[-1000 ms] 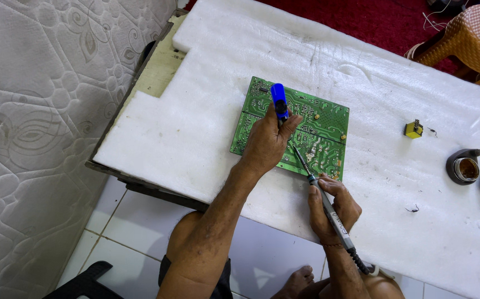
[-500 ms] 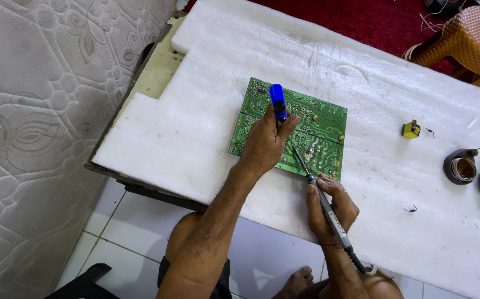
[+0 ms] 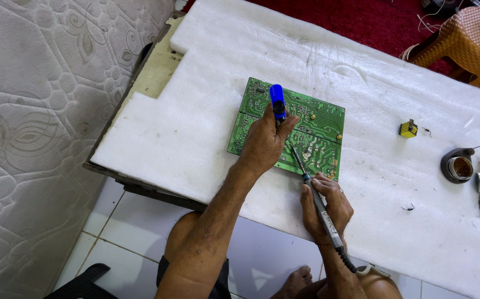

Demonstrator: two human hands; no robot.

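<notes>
I am looking down at a green circuit board [image 3: 306, 124] lying flat, solder side up, near the middle of the white foam sheet [image 3: 207, 127]. I am judging it thin, stiff and light, with fragile traces and joints, so it is better steadied at its bare edges or pressed flat than gripped across the middle.

My left hand [image 3: 263, 145] is resting on the board's near-left part, fingers closed around a blue-handled tool [image 3: 277, 102] that is standing up toward twelve o'clock; I cannot tell what its tip is doing under the hand. My right hand [image 3: 324, 207], at about five o'clock from the board and just off its near edge, is pinching a slim grey soldering iron [image 3: 313, 194] like a pen, its tip reaching up toward eleven o'clock onto the board beside the left fingers. The iron's cable is trailing back toward my lap.

The foam is looking soft and slightly springy, so the board may be rocking a little under pressure. At three o'clock, well apart from the board, a small yellow component [image 3: 408, 129] is lying on the foam, and farther right a round tin of brownish flux [image 3: 457, 165] is sitting near the edge. A quilted mattress [image 3: 35, 127] is filling the nine o'clock side, an orange woven stool [image 3: 461, 41] is standing at two o'clock on red carpet, and pale floor tiles are showing below.
</notes>
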